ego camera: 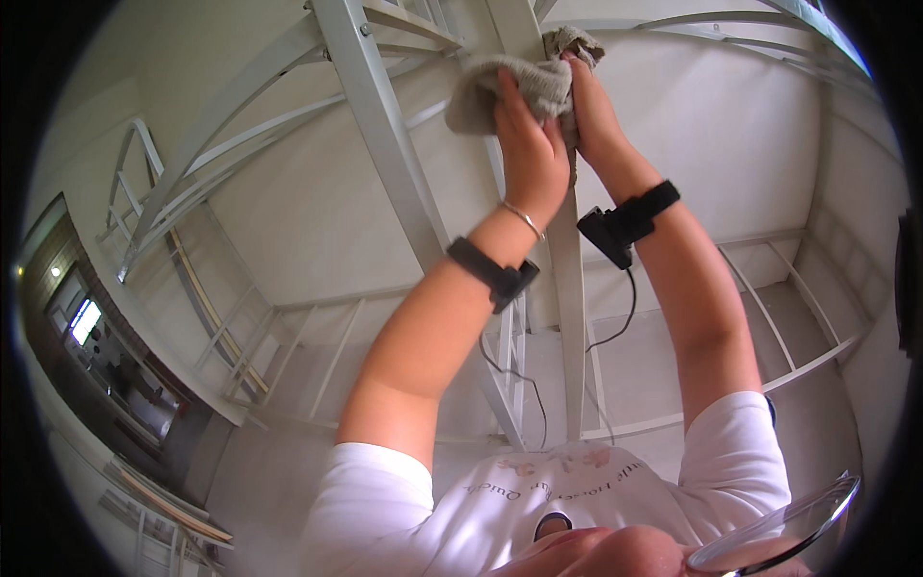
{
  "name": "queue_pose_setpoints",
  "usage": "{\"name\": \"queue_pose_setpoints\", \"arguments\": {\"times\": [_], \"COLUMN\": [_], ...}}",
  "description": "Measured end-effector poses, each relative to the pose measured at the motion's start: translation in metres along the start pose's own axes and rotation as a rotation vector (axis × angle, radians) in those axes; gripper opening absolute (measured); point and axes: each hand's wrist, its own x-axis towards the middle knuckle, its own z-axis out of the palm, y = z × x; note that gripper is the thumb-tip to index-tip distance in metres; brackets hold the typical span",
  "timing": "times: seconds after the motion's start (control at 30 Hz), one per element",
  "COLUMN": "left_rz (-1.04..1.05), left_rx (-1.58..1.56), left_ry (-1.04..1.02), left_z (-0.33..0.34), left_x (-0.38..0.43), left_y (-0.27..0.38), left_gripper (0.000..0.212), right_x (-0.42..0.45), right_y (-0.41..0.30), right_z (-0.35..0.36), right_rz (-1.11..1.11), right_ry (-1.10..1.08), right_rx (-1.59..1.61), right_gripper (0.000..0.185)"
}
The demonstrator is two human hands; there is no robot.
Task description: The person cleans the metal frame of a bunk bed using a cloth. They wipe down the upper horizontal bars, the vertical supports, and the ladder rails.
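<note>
My left hand [532, 155] presses a grey-beige knitted cloth [472, 101] against a pale metal post [567, 303], its fingers lying along the fabric. On the post's other side my right hand [595, 108] grips a bunched end of the same cloth, which sticks out above the fingers. The cloth lies around the post between my two hands. Parts of the right fingers and of the post are hidden by the cloth. Black straps with small devices [497, 278] sit on both forearms, and a thin bracelet [524, 220] circles my left wrist.
A second pale metal post [386, 137] stands left of my hands, with curved frame bars [223, 122] branching off. Thin dark cables [634, 303] hang from the wrist devices. Low white metal frames [815, 368] stand along the walls. A doorway [79, 324] opens at the left.
</note>
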Motion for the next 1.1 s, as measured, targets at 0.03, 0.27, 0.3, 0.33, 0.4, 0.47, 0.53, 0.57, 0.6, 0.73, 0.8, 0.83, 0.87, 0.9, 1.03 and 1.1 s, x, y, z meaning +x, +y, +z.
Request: {"name": "queue_pose_setpoints", "arguments": {"times": [0.03,0.27,0.3,0.33,0.4,0.47,0.53,0.57,0.6,0.73,0.8,0.83,0.87,0.9,1.03,1.1], "left_rz": [-0.064,-0.314,-0.366,-0.421,-0.501,-0.560,-0.660,-0.709,-0.703,-0.750,-0.779,-0.807,-0.836,-0.867,-0.992,-1.053], "left_rx": [-0.009,-0.232,-0.222,-0.228,-0.220,-0.227,-0.245,-0.260,-0.258,-0.162,-0.080,-0.066,-0.058,-0.062,-0.099,-0.105], "left_ry": [0.005,-0.019,-0.015,-0.010,0.005,0.023,-0.044,-0.081,-0.093,-0.205,-0.302,-0.347,-0.392,-0.431,-0.547,-0.573], "left_z": [0.001,0.000,-0.004,-0.002,-0.003,0.004,0.001,0.000,-0.001,-0.005,-0.007,-0.010,-0.014,-0.015,-0.025,-0.030], "left_x": [-0.012,-0.064,-0.075,-0.091,-0.123,-0.161,-0.195,-0.210,-0.224,-0.292,-0.333,-0.349,-0.366,-0.379,-0.420,-0.434], "left_y": [0.001,0.002,0.003,0.005,0.006,0.004,0.002,0.004,0.011,0.021,0.022,0.023,0.025,0.028,0.041,0.048], "left_gripper": [0.065,0.058,0.058,0.058,0.057,0.056,0.058,0.058,0.059,0.067,0.065,0.064,0.063,0.062,0.059,0.059], "right_x": [-0.010,-0.072,-0.083,-0.092,-0.111,-0.133,-0.158,-0.169,-0.181,-0.238,-0.265,-0.277,-0.286,-0.298,-0.345,-0.365], "right_y": [-0.001,0.021,0.031,0.039,0.058,0.074,0.085,0.092,0.098,0.125,0.135,0.137,0.137,0.144,0.184,0.196], "right_z": [0.007,0.003,0.001,-0.009,-0.025,-0.040,-0.048,-0.058,-0.067,-0.090,-0.099,-0.101,-0.103,-0.108,-0.138,-0.143], "right_rz": [-0.047,-0.152,-0.141,-0.067,0.076,0.064,0.110,0.150,0.190,0.165,0.245,0.300,0.374,0.370,0.334,0.369], "right_ry": [0.062,0.116,0.128,0.133,0.135,0.184,0.184,0.183,0.186,0.232,0.272,0.285,0.289,0.315,0.382,0.427], "right_rx": [-0.095,-0.359,-0.308,-0.298,-0.255,-0.368,-0.424,-0.455,-0.485,-0.600,-0.619,-0.624,-0.593,-0.603,-0.585,-0.497], "right_gripper": [0.039,0.036,0.036,0.035,0.035,0.035,0.034,0.034,0.034,0.033,0.032,0.031,0.029,0.029,0.027,0.027]}}
